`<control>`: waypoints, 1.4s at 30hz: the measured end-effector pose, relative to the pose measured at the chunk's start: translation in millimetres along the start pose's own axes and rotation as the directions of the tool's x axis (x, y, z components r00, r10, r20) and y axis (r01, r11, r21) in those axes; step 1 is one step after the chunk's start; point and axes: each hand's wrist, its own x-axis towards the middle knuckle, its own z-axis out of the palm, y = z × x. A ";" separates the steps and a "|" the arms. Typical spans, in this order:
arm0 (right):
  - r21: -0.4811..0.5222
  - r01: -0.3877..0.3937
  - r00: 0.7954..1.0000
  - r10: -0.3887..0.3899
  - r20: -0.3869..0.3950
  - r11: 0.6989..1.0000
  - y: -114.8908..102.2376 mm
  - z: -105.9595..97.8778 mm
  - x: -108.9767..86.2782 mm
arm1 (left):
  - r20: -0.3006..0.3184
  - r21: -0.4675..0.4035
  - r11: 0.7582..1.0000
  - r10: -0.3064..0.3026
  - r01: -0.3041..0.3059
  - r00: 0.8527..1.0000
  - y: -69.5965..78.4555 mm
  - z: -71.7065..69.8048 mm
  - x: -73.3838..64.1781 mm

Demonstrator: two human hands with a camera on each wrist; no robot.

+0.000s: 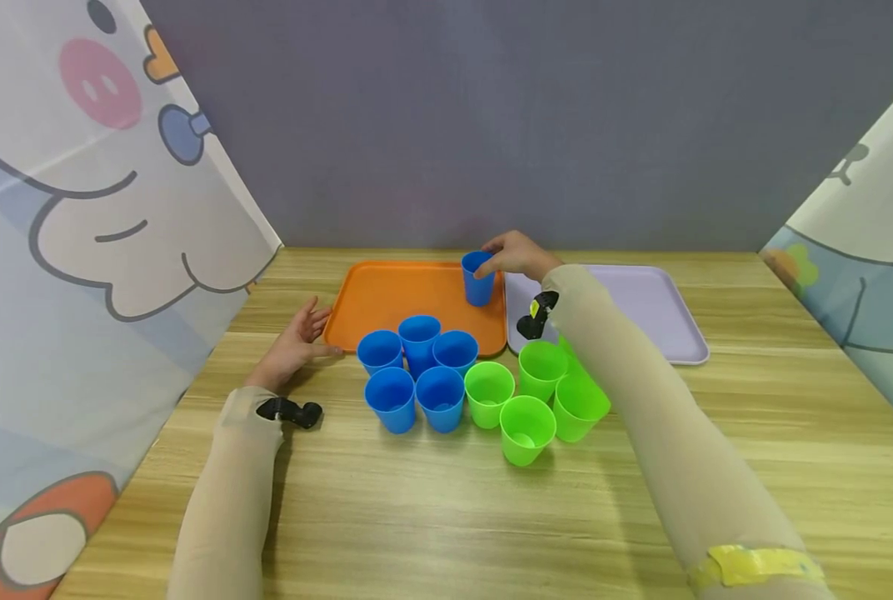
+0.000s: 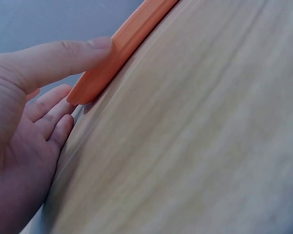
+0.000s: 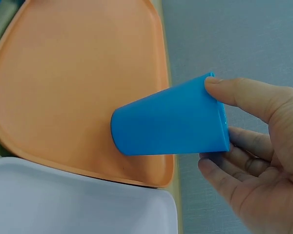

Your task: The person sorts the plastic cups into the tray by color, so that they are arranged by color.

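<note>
My right hand (image 1: 517, 255) pinches a blue cup (image 1: 480, 287) at its rim, thumb on one side and fingers on the other. The cup is upright over the back right part of the orange tray (image 1: 401, 292); in the right wrist view its base (image 3: 118, 131) overlaps the tray floor. At the tray's left front corner is my left hand (image 1: 291, 348), fingers loosely extended. In the left wrist view its thumb (image 2: 83, 56) lies against the orange rim (image 2: 112, 58). Several blue cups (image 1: 390, 404) stand upright before the orange tray.
Several green cups (image 1: 525, 433) stand just right of the blue group, one partly behind my right forearm. A lavender tray (image 1: 641, 308) adjoins the orange tray's right side. A grey wall (image 1: 529, 125) rises behind the wooden table (image 1: 416, 517), with printed cartoon panels at both sides.
</note>
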 end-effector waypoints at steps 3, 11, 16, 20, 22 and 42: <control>0.006 0.001 1.000 -0.001 0.002 1.000 -1.4 0.5 0.1 | 0.000 -0.003 1.000 0.001 -0.001 1.000 0.5 -0.8 -1.0; 0.028 0.008 1.000 -0.008 -0.001 1.000 -0.7 2.4 -0.4 | -0.004 -0.006 1.000 0.012 -0.012 1.000 -1.7 -1.8 -1.5; 0.051 0.014 1.000 -0.013 -0.012 0.999 2.1 -0.1 0.0 | -0.003 -0.009 1.000 0.023 -0.023 1.000 -2.6 -1.8 -0.5; 0.058 0.019 0.999 -0.017 -0.027 0.998 1.0 -1.8 -1.7 | -0.009 -0.004 1.000 0.018 -0.018 1.000 -2.9 -1.9 0.3; 0.066 0.025 0.999 -0.023 -0.032 0.998 -1.0 -2.7 -3.5 | -0.012 0.001 1.000 0.015 -0.015 1.000 -3.0 -1.9 0.8; 0.198 0.116 0.989 -0.095 -0.111 0.973 -13.3 -16.0 -25.5 | -0.011 0.006 1.000 0.000 0.000 1.000 -2.4 -2.0 0.9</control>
